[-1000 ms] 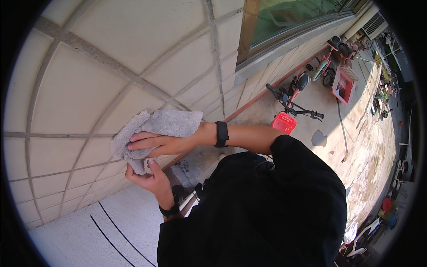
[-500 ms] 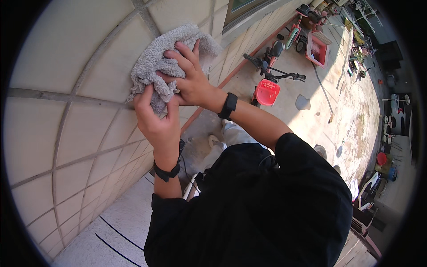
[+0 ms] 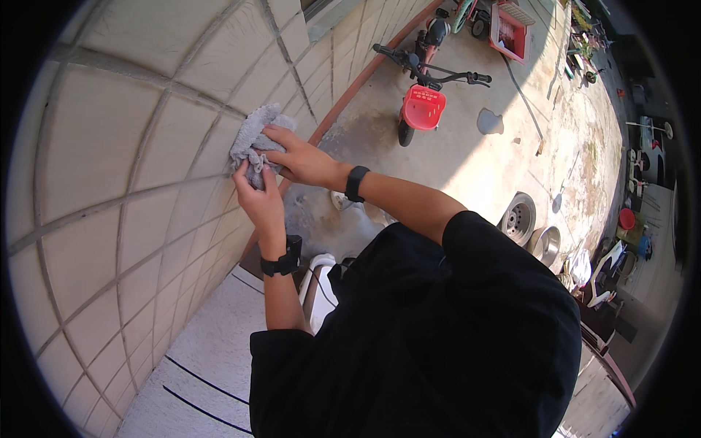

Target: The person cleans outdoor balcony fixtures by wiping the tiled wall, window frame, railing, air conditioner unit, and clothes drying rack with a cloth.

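Observation:
A bunched grey terry cloth (image 3: 252, 135) lies against the cream tiled wall (image 3: 102, 146) on the left. My right hand (image 3: 303, 158) presses on the cloth from the right, its fingers partly sunk in the folds. Just below, my left hand (image 3: 261, 208) pinches the cloth's lower edge between thumb and fingers. Both wrists wear black bands. Part of the cloth is hidden under my right hand.
Beyond my right arm stands a small bike with a red basket (image 3: 423, 108). A pink crate (image 3: 509, 33) sits farther off. A wheel rim (image 3: 518, 219) and a metal basin (image 3: 545, 245) rest on the concrete to the right. A white ledge with black strips (image 3: 197, 383) runs along the wall's foot.
Both hands have moved lower down the wall with the cloth, which now looks more tightly bunched. The view has shifted, bringing the wheel rim and basin into fuller sight.

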`<state>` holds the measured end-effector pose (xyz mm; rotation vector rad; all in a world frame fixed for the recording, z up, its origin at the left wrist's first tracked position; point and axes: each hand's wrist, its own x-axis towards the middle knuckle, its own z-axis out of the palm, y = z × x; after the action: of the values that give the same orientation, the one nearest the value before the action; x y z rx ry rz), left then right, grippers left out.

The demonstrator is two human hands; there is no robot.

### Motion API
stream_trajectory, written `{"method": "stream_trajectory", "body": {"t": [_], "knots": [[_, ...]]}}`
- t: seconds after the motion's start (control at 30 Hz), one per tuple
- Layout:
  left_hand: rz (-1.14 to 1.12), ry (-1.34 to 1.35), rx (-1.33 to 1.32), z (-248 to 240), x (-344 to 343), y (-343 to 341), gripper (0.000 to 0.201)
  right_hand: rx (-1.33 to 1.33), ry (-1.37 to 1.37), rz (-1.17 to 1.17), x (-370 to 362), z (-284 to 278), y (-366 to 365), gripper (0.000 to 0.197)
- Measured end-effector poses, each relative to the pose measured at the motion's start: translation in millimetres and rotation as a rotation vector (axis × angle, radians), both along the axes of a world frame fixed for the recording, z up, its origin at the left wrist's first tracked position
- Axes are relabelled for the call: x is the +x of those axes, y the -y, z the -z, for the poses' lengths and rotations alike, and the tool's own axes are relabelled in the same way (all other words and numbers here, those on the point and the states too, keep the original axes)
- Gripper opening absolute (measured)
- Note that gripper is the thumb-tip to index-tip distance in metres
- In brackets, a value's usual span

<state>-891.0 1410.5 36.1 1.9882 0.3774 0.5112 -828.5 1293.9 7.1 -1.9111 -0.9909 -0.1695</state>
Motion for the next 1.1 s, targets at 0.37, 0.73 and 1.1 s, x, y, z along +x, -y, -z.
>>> {"method": "stream_trajectory", "body": {"t": [0.37, 0.73, 1.1], "knots": [[0.437, -0.062, -0.087, 6.5, 43.4, 197.4, 0.035, -0.144, -0.083, 0.397, -9.8, -0.2, 221.4, 0.058], [1.445, -0.353, 0.267, 35.8, 28.0, 484.2, 0.029, -0.434, -0.469, 1.198, -136.3, 17.2, 472.5, 0.040], [1.419, -0.405, 0.521, 8.5, 132.5, 496.3, 0.038, -0.046, -0.416, 0.784, -29.4, 31.2, 522.8, 0.052]]}}
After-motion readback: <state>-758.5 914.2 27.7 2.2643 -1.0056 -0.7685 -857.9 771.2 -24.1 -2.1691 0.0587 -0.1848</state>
